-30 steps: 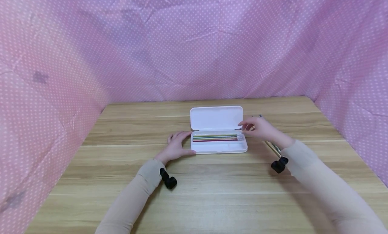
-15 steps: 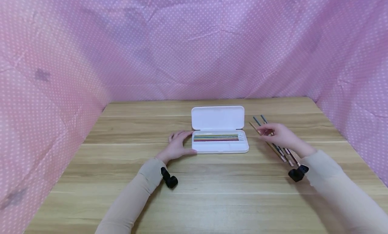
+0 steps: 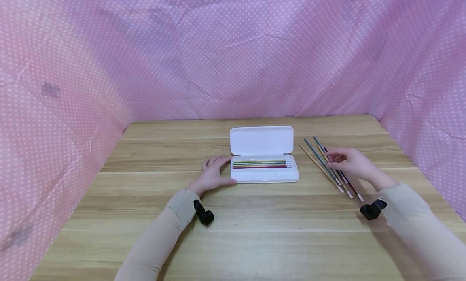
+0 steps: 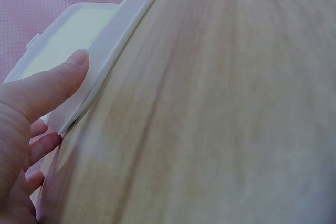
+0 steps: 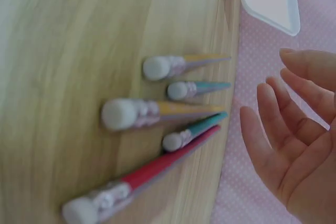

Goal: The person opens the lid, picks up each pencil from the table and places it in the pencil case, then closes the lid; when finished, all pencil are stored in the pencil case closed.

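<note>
A white pencil case lies with its lid raised behind it. Several coloured pencils fill its rear compartment, erasers to the right. My left hand holds the case's left end, thumb at the front and fingers at the back; in the left wrist view the thumb lies against the case wall. To the right, my right hand hovers over a loose group of pencils, its fingers loosely bent with nothing between them. Yellow, teal and red pencils with white erasers show in the right wrist view, including a red pencil.
Everything stands on a wood-grain table. A pink dotted cloth hangs behind it and at both sides. A small black camera sits on each wrist, such as the right wrist camera.
My right hand has moved right, away from the case's right end, to above the loose pencils, uncovering more of them. My left hand keeps its place at the case.
</note>
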{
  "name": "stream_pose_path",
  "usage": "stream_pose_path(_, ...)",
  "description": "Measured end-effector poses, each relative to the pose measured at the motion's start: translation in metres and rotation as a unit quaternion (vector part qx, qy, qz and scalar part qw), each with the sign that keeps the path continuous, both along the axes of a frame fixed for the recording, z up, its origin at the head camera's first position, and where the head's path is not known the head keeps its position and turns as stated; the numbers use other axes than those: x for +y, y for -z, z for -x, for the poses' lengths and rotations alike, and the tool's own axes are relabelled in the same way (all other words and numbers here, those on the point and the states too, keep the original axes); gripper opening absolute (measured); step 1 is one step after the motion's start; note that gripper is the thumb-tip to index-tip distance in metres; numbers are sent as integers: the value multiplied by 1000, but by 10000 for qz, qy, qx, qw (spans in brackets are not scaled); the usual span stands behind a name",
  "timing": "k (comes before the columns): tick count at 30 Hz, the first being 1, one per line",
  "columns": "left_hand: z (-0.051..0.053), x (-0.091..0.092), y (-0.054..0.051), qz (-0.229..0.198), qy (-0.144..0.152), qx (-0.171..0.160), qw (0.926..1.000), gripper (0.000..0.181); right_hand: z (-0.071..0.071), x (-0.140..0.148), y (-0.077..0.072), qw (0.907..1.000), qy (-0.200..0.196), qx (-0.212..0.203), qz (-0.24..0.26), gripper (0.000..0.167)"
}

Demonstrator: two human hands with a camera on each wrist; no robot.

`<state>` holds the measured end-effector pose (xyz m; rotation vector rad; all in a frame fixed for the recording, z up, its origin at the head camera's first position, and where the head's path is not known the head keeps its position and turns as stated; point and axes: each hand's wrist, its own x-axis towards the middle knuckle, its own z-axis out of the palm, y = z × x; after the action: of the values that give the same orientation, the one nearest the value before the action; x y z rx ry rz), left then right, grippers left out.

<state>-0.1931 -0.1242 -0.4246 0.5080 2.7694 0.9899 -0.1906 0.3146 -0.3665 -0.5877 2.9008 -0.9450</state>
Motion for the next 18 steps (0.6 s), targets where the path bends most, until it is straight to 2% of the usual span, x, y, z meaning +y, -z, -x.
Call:
stream_pose_path(9,2,0,1,74,22,50,10000,88,1,21,6,9996,235,-157,-65,36)
stream_pose_path(18,0,0,1,5,49,46,10000,87,5,35,14,9956,501,-753,-228,43)
